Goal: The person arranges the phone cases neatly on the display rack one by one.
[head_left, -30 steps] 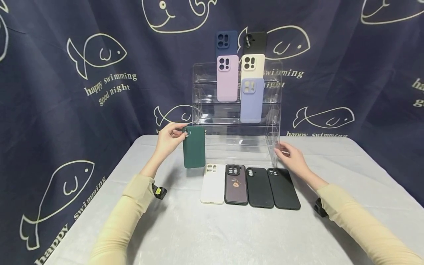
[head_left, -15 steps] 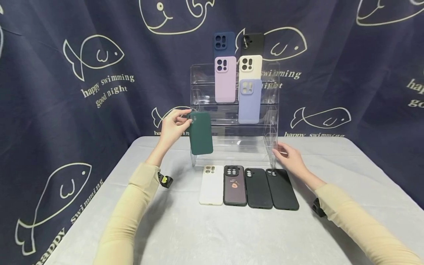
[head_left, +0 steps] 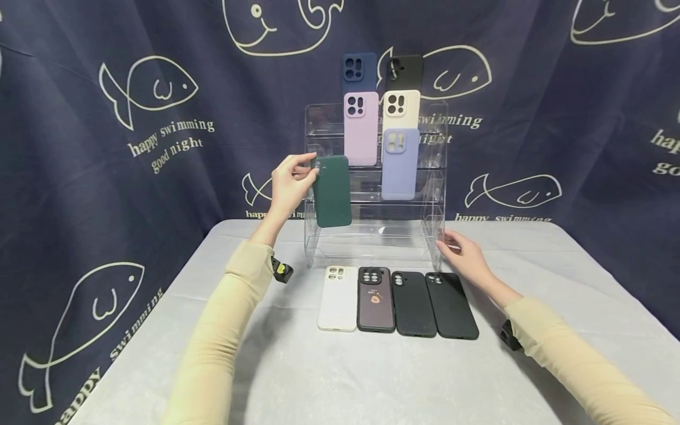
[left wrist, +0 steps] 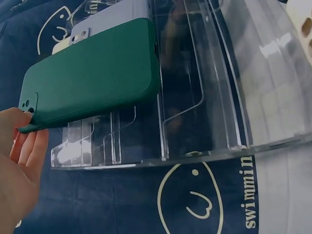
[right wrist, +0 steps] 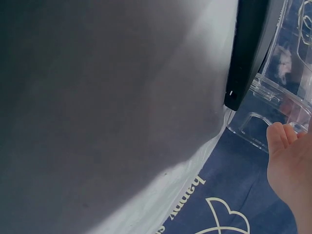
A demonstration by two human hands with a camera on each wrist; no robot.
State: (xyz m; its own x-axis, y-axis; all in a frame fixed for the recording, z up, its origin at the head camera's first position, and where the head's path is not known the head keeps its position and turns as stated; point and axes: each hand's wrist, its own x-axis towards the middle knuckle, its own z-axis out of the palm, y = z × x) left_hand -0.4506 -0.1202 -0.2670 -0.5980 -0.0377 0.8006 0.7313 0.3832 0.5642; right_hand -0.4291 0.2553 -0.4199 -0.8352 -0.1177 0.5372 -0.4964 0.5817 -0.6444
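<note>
My left hand [head_left: 291, 182] pinches a dark green phone case [head_left: 333, 192] by its upper left corner, beside the camera cutout. The case hangs upright in front of the left side of a clear tiered display rack [head_left: 372, 243], at middle height. Seen from the left wrist, the green case [left wrist: 92, 73] tilts in front of the rack's ledges, with thumb and fingers on its corner. My right hand [head_left: 467, 258] grips the rack's lower right side edge; part of its fingers is hidden behind the clear panel.
On the rack stand navy [head_left: 366, 81], black [head_left: 412, 75], lilac [head_left: 361, 140], cream [head_left: 410, 114] and light blue [head_left: 399, 176] cases. Before it lie a white case [head_left: 337, 304], a printed dark case [head_left: 376, 314] and two black cases [head_left: 415, 310] in a row on the table [head_left: 393, 383].
My left hand has raised the green case and carried it rightward, from beside the rack to in front of its left part. The right hand stays at the rack's side.
</note>
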